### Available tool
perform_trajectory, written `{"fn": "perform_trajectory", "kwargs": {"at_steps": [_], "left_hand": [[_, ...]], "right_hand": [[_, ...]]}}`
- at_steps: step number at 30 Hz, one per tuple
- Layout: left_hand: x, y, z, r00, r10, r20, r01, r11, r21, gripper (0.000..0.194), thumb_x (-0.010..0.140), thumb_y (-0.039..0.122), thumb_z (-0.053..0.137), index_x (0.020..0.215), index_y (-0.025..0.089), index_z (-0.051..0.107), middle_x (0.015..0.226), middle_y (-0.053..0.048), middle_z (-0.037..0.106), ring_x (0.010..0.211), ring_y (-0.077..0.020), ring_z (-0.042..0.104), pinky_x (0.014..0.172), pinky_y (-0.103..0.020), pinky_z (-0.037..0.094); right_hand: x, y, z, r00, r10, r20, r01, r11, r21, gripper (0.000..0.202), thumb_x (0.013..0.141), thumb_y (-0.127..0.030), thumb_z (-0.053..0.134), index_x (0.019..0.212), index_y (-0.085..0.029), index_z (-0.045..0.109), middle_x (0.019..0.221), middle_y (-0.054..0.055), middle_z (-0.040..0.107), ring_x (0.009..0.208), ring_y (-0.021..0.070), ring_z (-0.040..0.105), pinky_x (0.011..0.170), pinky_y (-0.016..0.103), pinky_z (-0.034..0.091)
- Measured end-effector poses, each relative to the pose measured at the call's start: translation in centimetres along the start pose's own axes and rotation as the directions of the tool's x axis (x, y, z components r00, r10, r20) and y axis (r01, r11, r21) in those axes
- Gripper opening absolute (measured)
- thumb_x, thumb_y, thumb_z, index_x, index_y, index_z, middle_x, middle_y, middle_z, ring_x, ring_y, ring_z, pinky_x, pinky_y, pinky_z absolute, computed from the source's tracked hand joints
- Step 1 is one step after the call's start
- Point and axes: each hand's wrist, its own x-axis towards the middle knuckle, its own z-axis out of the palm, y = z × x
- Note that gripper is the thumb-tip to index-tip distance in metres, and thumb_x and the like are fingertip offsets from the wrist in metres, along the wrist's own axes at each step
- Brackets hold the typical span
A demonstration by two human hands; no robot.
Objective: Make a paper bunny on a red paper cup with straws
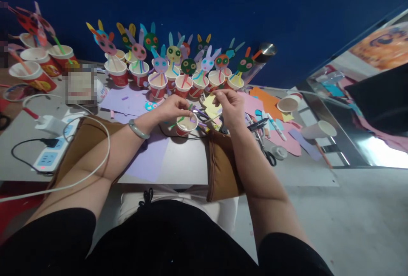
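In the head view, my left hand (174,108) reaches over a small paper cup (186,130) with a pale inside and a red outside. Green and purple paper strips show at the cup's rim, close to my bent fingertips. What those fingers pinch is too small to make out. To the right, my right hand (230,105) is raised with thumb and forefinger together, near yellow paper (211,105). Whatever lies between these fingertips is unclear. A row of red paper cups behind carries rabbit-headed paper figures (159,64) with coloured ears.
Purple paper sheets (148,159) lie at left of centre. Brown cushions (225,169) sit under my forearms. At right are scissors (270,157), markers (276,128), paper scraps and loose cups (321,129). A power strip (47,157) with cables is at left; a blue wall stands behind.
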Motion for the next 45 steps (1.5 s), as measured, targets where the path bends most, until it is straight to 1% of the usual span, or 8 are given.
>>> {"fn": "perform_trajectory", "kwargs": {"at_steps": [7, 11, 21, 27, 33, 36, 40, 45], "left_hand": [[-0.1, 0.2, 0.3, 1.000, 0.026, 0.005, -0.026, 1.000, 0.004, 0.031, 0.064, 0.037, 0.081, 0.060, 0.012, 0.064, 0.054, 0.004, 0.052, 0.055, -0.0078, 0.044, 0.056, -0.023, 0.031], [-0.2, 0.1, 0.5, 0.999, 0.041, 0.003, -0.041, 0.999, 0.011, 0.033, 0.066, 0.038, 0.080, 0.058, 0.013, 0.060, 0.054, 0.005, 0.047, 0.054, -0.0075, 0.041, 0.056, -0.024, 0.029], [-0.2, 0.3, 0.3, 0.999, 0.045, 0.003, -0.045, 0.999, -0.014, 0.039, 0.063, 0.044, 0.082, 0.057, 0.013, 0.057, 0.055, 0.004, 0.046, 0.056, -0.0074, 0.038, 0.056, -0.024, 0.027], [-0.2, 0.3, 0.3, 0.998, 0.062, -0.011, -0.062, 0.998, -0.001, 0.040, 0.064, 0.044, 0.079, 0.054, 0.014, 0.053, 0.052, 0.005, 0.041, 0.055, -0.0070, 0.036, 0.054, -0.024, 0.024], [-0.2, 0.4, 0.4, 0.998, 0.050, -0.032, -0.048, 0.997, 0.054, 0.039, 0.066, 0.038, 0.078, 0.052, 0.016, 0.049, 0.052, 0.007, 0.037, 0.053, -0.0062, 0.032, 0.054, -0.024, 0.023], [0.0, 0.1, 0.6, 0.998, 0.041, -0.053, -0.037, 0.996, 0.085, 0.037, 0.067, 0.036, 0.077, 0.053, 0.015, 0.050, 0.053, 0.007, 0.037, 0.054, -0.0065, 0.032, 0.055, -0.024, 0.023], [0.1, -0.5, 0.7, 0.997, 0.034, -0.063, -0.031, 0.998, 0.056, 0.030, 0.067, 0.037, 0.076, 0.060, 0.014, 0.058, 0.056, 0.006, 0.042, 0.056, -0.0075, 0.035, 0.055, -0.024, 0.025], [0.0, -0.5, 0.6, 0.998, 0.028, -0.063, -0.025, 0.999, 0.041, 0.028, 0.067, 0.036, 0.076, 0.063, 0.013, 0.060, 0.056, 0.005, 0.044, 0.056, -0.0076, 0.037, 0.055, -0.024, 0.026]], "right_hand": [[-4.3, -0.8, -2.3, 0.960, 0.030, 0.279, 0.081, 0.923, -0.377, 0.018, 0.086, -0.033, 0.067, 0.078, -0.019, 0.074, 0.075, 0.004, 0.076, 0.067, 0.0169, 0.065, 0.067, 0.030, 0.049], [-7.1, -1.1, -4.6, 0.933, 0.036, 0.359, 0.154, 0.861, -0.485, 0.019, 0.087, -0.032, 0.066, 0.075, -0.020, 0.074, 0.073, 0.005, 0.076, 0.066, 0.0177, 0.065, 0.068, 0.032, 0.047], [-10.8, -2.0, -10.1, 0.997, 0.078, 0.005, -0.060, 0.812, -0.581, 0.017, 0.082, -0.033, 0.066, 0.075, -0.020, 0.073, 0.068, 0.003, 0.073, 0.063, 0.0184, 0.064, 0.064, 0.031, 0.048], [-10.2, -2.2, -8.4, 0.989, 0.074, 0.124, 0.019, 0.786, -0.617, 0.018, 0.084, -0.034, 0.065, 0.081, -0.020, 0.075, 0.077, 0.006, 0.076, 0.071, 0.0207, 0.068, 0.071, 0.035, 0.051], [-8.7, -2.2, -8.3, 0.995, 0.013, -0.098, -0.068, 0.805, -0.590, 0.017, 0.083, -0.033, 0.062, 0.084, -0.021, 0.074, 0.082, 0.005, 0.076, 0.076, 0.0209, 0.068, 0.078, 0.037, 0.052], [-8.6, -2.3, -7.0, 0.994, 0.102, -0.042, -0.107, 0.816, -0.568, 0.018, 0.084, -0.033, 0.061, 0.083, -0.020, 0.073, 0.081, 0.005, 0.076, 0.075, 0.0203, 0.067, 0.076, 0.035, 0.052], [-8.2, -2.4, -3.7, 0.937, 0.261, 0.232, 0.029, 0.606, -0.795, 0.027, 0.088, -0.039, 0.062, 0.095, -0.017, 0.076, 0.096, 0.012, 0.077, 0.092, 0.0262, 0.068, 0.086, 0.038, 0.047], [-6.1, -2.2, 0.0, 0.844, 0.473, 0.254, 0.125, 0.286, -0.950, 0.034, 0.089, -0.046, 0.063, 0.097, -0.016, 0.077, 0.108, 0.018, 0.076, 0.109, 0.0347, 0.065, 0.094, 0.045, 0.041]]}}
